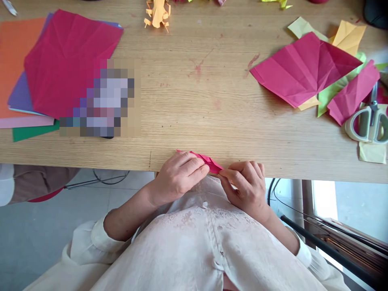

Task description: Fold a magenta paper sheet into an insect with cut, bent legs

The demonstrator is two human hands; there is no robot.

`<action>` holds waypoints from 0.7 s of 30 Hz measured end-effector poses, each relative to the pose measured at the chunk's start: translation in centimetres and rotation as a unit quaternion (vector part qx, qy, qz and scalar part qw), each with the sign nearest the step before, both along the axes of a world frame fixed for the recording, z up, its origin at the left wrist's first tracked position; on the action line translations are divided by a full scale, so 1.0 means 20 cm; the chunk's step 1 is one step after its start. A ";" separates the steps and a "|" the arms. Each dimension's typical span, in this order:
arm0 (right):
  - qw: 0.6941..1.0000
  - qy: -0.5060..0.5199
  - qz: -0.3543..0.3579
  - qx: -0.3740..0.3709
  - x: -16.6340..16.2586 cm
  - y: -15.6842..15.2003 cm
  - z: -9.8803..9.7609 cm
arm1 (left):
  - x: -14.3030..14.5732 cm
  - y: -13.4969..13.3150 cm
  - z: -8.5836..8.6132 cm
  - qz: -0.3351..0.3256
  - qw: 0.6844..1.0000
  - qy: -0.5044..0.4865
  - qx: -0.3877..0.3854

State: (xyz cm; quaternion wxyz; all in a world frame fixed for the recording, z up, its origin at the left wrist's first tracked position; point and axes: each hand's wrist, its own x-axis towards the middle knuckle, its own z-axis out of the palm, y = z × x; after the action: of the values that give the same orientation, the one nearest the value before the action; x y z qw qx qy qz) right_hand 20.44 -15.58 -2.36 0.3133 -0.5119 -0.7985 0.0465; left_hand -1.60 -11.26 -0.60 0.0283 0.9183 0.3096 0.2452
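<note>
A small folded piece of pink-red origami paper (212,163) is held at the table's front edge, between my two hands. My left hand (183,171) grips its left and middle part, with thumb and fingers pressed together over it. The right tip of the paper is pinched between thumb and forefinger of my right hand (245,184), the other fingers curled in. Part of the folded paper is hidden under my left fingers.
Coloured paper sheets, topped by a creased crimson sheet (66,60), lie at the left beside a pixelated, blurred object (109,101). An orange paper figure (158,14) stands at the back. Creased paper scraps (298,68) and scissors (370,121) lie at the right. A person's leg (42,182) shows at far left.
</note>
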 end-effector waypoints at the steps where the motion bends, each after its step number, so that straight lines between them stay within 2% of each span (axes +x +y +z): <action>1: 1.000 -0.001 -0.004 0.002 0.00 0.00 0.00 | 0.00 0.00 0.00 0.003 1.000 0.002 -0.001; 7: 0.999 0.006 -0.031 0.008 0.00 -0.03 -0.02 | 0.03 -0.02 0.00 0.046 0.998 -0.012 -0.043; 12: 0.999 0.014 -0.038 0.028 0.00 -0.03 -0.03 | 0.04 -0.01 0.00 0.041 0.996 -0.027 -0.076; 21: 0.999 0.021 -0.035 0.010 0.00 -0.02 -0.01 | 0.04 0.00 -0.02 0.025 0.998 -0.047 -0.039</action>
State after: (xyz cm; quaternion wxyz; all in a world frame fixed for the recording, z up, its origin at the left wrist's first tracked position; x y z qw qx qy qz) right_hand 20.44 -16.07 -2.59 0.3365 -0.5351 -0.7740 0.0378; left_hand -0.88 -11.27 -0.92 0.0727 0.8961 0.3397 0.2764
